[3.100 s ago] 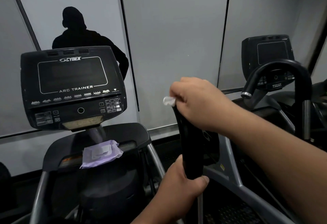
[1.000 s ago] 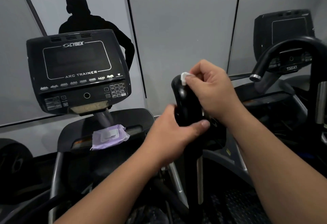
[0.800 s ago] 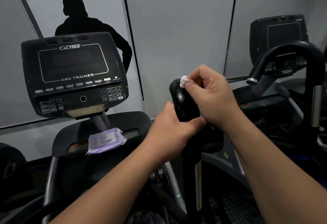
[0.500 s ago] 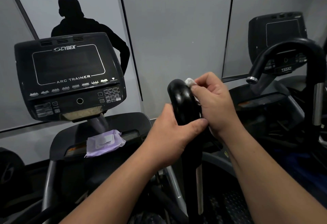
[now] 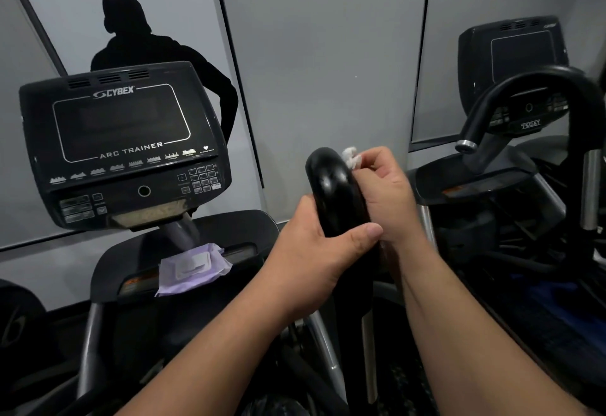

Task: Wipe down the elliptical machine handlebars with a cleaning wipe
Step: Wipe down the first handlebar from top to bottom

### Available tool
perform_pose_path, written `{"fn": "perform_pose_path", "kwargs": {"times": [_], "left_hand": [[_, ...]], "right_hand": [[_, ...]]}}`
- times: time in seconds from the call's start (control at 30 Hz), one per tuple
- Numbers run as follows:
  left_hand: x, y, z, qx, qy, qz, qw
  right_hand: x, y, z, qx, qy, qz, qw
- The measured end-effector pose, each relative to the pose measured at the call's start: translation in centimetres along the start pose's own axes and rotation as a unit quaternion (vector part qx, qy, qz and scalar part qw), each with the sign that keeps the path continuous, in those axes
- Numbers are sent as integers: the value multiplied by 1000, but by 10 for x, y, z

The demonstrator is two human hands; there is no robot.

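at the centre of the view, a black handlebar (image 5: 334, 192) of a cybex arc trainer stands upright. left hand (image 5: 314, 254) grips it from the left, thumb curled across its near face. right hand (image 5: 387, 195) pinches a crumpled white cleaning wipe (image 5: 351, 157) against the bar's upper right side. far left, a purple wipes pack (image 5: 193, 268) lies on the ledge below the console (image 5: 121, 149).
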State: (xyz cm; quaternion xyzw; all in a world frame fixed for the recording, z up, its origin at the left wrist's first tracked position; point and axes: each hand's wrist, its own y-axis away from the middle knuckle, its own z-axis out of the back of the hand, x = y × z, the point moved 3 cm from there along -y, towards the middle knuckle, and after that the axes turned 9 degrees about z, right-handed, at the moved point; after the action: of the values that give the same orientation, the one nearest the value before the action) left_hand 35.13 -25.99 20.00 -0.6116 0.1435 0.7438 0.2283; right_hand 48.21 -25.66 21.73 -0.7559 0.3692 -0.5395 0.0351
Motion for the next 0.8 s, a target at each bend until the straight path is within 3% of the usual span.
{"fn": "perform_pose_path", "kwargs": {"times": [0.3, 0.47, 0.8], "left_hand": [[-1, 2, -1, 3, 8, 6, 1000], [-4, 3, -1, 0, -8, 0, 1000], [-5, 5, 1, -12, -36, -1, 999]], "right_hand": [[-1, -5, -3, 16, 10, -13, 1000], [12, -12, -2, 37, 43, 39, 998], [11, -32, -2, 63, 199, 58, 976]]}}
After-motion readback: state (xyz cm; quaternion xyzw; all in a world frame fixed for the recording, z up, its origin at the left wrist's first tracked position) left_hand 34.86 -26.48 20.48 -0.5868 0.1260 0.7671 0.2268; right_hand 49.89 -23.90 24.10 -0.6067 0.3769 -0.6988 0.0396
